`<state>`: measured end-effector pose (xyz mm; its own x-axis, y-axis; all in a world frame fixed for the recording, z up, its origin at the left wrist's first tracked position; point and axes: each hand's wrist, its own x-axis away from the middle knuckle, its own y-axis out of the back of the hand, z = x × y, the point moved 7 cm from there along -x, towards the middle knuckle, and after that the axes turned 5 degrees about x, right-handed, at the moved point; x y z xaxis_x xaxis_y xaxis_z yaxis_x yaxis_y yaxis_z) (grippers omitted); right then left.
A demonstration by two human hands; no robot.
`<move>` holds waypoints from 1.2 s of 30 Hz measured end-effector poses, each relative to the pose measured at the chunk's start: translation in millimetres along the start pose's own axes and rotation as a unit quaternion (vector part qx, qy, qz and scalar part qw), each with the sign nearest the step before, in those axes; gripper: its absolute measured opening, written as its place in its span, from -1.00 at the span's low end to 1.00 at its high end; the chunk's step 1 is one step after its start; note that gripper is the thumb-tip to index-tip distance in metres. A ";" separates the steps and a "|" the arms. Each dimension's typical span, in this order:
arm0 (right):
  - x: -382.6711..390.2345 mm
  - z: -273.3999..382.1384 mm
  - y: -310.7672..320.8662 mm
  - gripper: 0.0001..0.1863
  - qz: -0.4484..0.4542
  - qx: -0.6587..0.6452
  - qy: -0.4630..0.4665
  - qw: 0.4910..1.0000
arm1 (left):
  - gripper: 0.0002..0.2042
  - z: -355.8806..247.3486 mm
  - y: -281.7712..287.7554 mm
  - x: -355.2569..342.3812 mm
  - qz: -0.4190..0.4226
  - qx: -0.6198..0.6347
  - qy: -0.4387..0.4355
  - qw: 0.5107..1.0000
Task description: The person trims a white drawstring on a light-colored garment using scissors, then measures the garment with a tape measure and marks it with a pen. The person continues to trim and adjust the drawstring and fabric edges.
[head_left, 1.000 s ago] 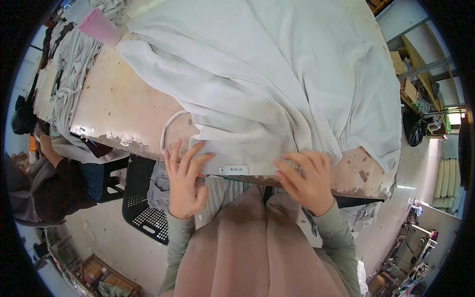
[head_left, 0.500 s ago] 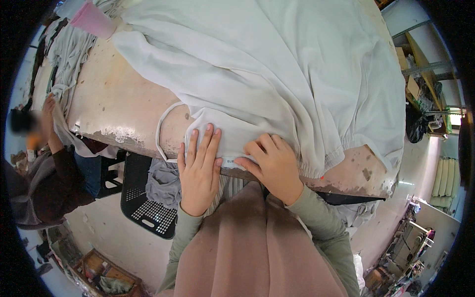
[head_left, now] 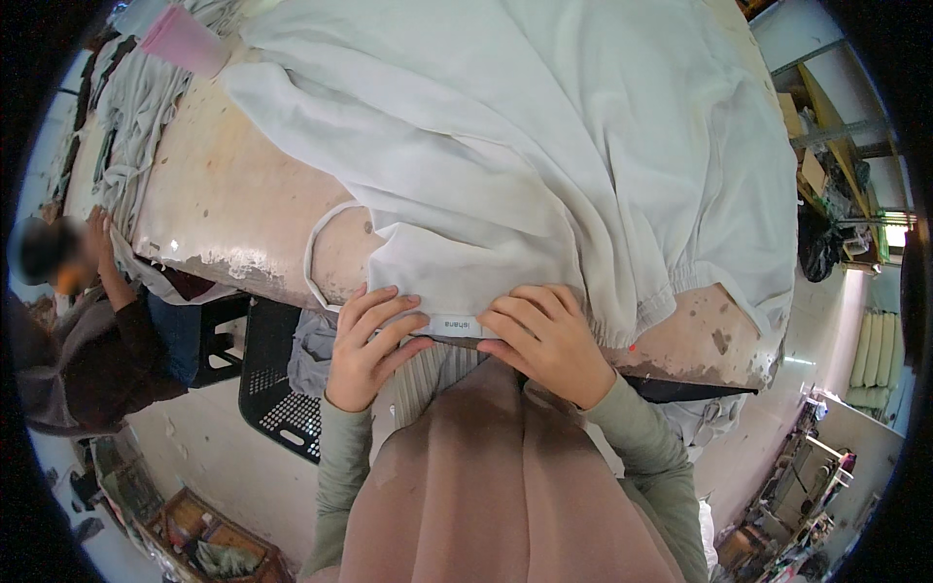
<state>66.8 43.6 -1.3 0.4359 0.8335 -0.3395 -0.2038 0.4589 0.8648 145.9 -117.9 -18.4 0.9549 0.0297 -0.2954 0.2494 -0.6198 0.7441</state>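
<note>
At the far left, one other person [head_left: 97,364] sits with one raised hand [head_left: 101,233] at a heap of grey cloth [head_left: 146,146]. One pink cup [head_left: 187,41] sits on the table [head_left: 243,185], just beside that heap. Below the table's near edge is one black crate [head_left: 260,355] with holes, holding a bundle of grey cloth [head_left: 311,352].

Next comes one thin loop of cord [head_left: 309,260], at the left side of one pale garment [head_left: 505,185], which lies spread in folds over the table, its near edge at the table's front. Two hands grasp that edge: the left hand [head_left: 374,340] pinches it, fingers on top and thumb beneath; the right hand [head_left: 546,340] pinches it the same way. One small white label [head_left: 455,325] shows between them.

Right of the right hand, one red dot [head_left: 632,347] marks the table edge. Farther right hangs one black bag [head_left: 819,245] by the shelves [head_left: 836,131].
</note>
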 end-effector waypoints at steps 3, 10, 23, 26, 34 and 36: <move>3.5 3.7 1.8 -0.68 -0.014 0.056 0.025 0.998 | -0.64 -1.7 5.4 -2.5 0.013 -0.025 -0.027 0.999; 1.1 2.9 8.9 -0.73 -0.023 0.057 -0.004 0.998 | -0.66 -17.0 15.6 -19.9 0.031 -0.072 -0.038 0.996; -15.6 -24.0 42.1 -0.88 -0.072 -0.200 -0.189 0.959 | -0.89 -12.1 1.6 -38.3 -0.015 0.373 0.232 0.898; -18.2 -20.8 47.8 -0.86 -0.091 -0.161 -0.148 0.972 | -0.90 -20.3 3.7 -44.4 -0.029 0.366 0.226 0.902; -16.2 -18.9 52.4 -0.85 -0.056 -0.170 -0.128 0.975 | -0.87 -23.1 13.2 -53.9 -0.073 0.303 0.180 0.933; -15.3 -26.8 55.0 -0.81 0.004 -0.168 -0.135 0.976 | -0.88 -19.3 24.9 -61.0 -0.116 0.328 0.181 0.920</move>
<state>25.3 64.3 41.5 0.6401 0.7459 -0.1843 -0.4642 0.5665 0.6809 96.9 -120.0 29.7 0.9090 0.4060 -0.0939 0.4155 -0.9004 0.1293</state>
